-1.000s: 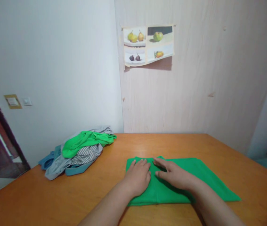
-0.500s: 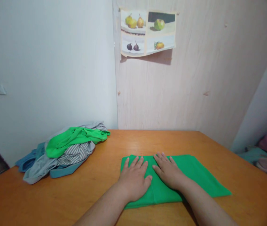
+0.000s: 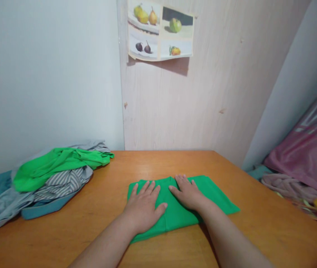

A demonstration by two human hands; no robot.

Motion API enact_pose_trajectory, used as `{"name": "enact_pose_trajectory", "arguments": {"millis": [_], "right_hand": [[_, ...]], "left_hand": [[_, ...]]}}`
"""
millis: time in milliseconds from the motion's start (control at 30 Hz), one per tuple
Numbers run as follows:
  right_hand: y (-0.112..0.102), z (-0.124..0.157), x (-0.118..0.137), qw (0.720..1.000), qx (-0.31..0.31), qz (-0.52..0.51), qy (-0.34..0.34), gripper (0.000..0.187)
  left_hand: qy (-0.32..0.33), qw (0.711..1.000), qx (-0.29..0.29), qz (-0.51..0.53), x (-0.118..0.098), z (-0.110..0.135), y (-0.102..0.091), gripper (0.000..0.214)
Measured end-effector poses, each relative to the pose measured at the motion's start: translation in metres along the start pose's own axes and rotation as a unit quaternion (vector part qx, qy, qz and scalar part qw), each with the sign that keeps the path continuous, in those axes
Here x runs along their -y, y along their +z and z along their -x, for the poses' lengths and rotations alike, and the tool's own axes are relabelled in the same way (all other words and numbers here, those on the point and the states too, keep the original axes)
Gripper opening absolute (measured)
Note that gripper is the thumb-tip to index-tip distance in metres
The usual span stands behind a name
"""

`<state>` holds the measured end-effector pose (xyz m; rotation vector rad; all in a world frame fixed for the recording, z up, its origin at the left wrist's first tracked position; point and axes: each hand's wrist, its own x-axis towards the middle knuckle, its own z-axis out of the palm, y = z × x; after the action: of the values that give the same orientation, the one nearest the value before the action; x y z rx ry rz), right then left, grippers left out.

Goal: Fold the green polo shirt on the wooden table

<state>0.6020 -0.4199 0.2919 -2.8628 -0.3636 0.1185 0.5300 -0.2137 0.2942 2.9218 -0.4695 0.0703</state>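
Observation:
A green cloth garment (image 3: 175, 216), folded into a flat, roughly rectangular shape, lies on the wooden table. My left hand (image 3: 145, 208) rests flat on its left part, fingers spread and pointing away from me. On the cloth's far middle part lies my right hand (image 3: 186, 192), palm down with the thumb held out to the left. Neither hand grips the fabric. A small crease stands at the far edge beside the right fingertips. What kind of garment it is cannot be made out.
On the left of the table (image 3: 158, 163) is a loose heap with a bright green garment (image 3: 55, 163), striped cloth (image 3: 63, 182) and blue-grey clothes (image 3: 7, 208). Fruit pictures (image 3: 161, 31) hang on the back wall. Beyond the right edge are pink fabric (image 3: 306, 160) and other soft things.
The view has turned to the right, so everything appears shifted left. My right hand has slid slightly over the cloth, and a small crease now shows at the far edge. The left hand stays put.

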Motion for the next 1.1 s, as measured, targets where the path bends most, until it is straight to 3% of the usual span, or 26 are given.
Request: {"name": "enact_pose_trajectory", "arguments": {"millis": [167, 300, 433, 533, 667, 867, 1100], "right_hand": [[-0.014, 0.002, -0.017, 0.999, -0.013, 0.011, 0.045, 0.077], [-0.004, 0.007, -0.039, 0.998, -0.029, 0.031, 0.056, 0.079], [0.002, 0.013, -0.057, 0.998, -0.063, 0.007, 0.018, 0.075], [-0.011, 0.012, -0.073, 0.993, -0.113, -0.029, 0.031, 0.065], [-0.039, 0.010, -0.109, 0.982, -0.150, -0.027, 0.116, 0.054], [-0.059, 0.013, -0.150, 0.974, -0.107, -0.016, 0.198, 0.033], [-0.051, 0.009, -0.150, 0.968, -0.036, -0.054, 0.242, 0.033]], "left_hand": [[-0.005, 1.000, 0.008, 0.000, -0.002, 0.000, -0.003, 0.077], [-0.008, 1.000, 0.021, 0.004, -0.003, 0.000, -0.006, 0.082], [-0.005, 1.000, 0.017, 0.010, -0.002, 0.000, -0.006, 0.088], [-0.004, 1.000, 0.014, 0.015, -0.002, 0.000, -0.005, 0.091], [0.000, 1.000, 0.011, 0.021, -0.002, 0.000, -0.004, 0.092], [0.000, 1.000, 0.005, 0.028, 0.000, -0.002, -0.002, 0.093], [0.001, 1.000, 0.002, 0.028, 0.000, -0.001, -0.002, 0.094]]}}
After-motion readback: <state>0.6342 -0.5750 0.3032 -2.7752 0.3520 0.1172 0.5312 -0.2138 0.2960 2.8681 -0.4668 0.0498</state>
